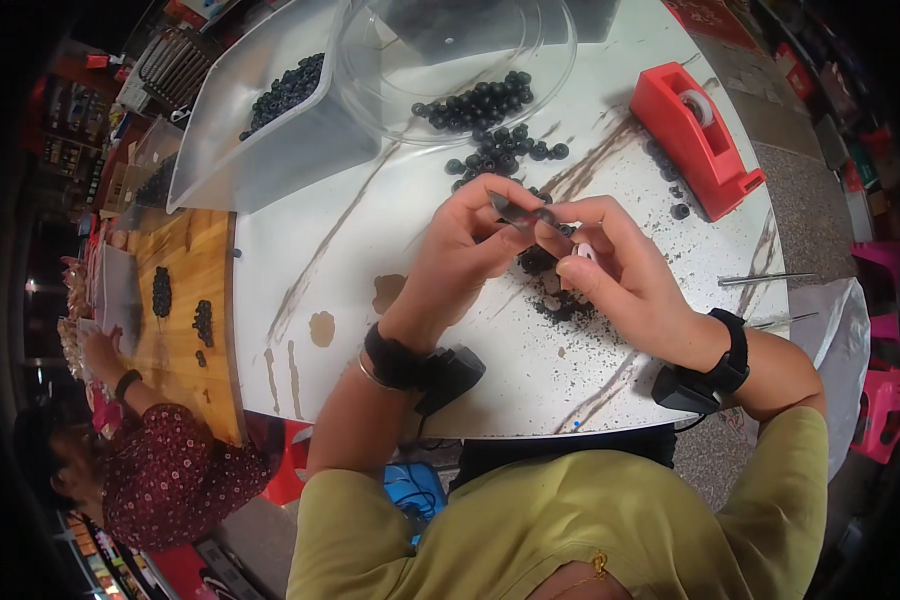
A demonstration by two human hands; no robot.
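My left hand (465,250) pinches a small grey metal blade-like tool (515,210) over a round white marbled table (370,200). My right hand (610,265) meets it from the right, its fingertips closed on a small dark bead (566,229) at the tool's tip. Under the hands lie a dark bead (535,260) and black crumbs (565,308). A pile of dark round beads (490,125) lies just beyond the hands, partly under a clear glass bowl (450,50). Both wrists wear black bands.
A red tape dispenser (695,135) stands at the right. A clear plastic tray (270,110) with dark beads sits at the back left. Thin metal rods (765,280) lie at the right edge. Another person (140,450) works at a wooden table (185,300) on the left.
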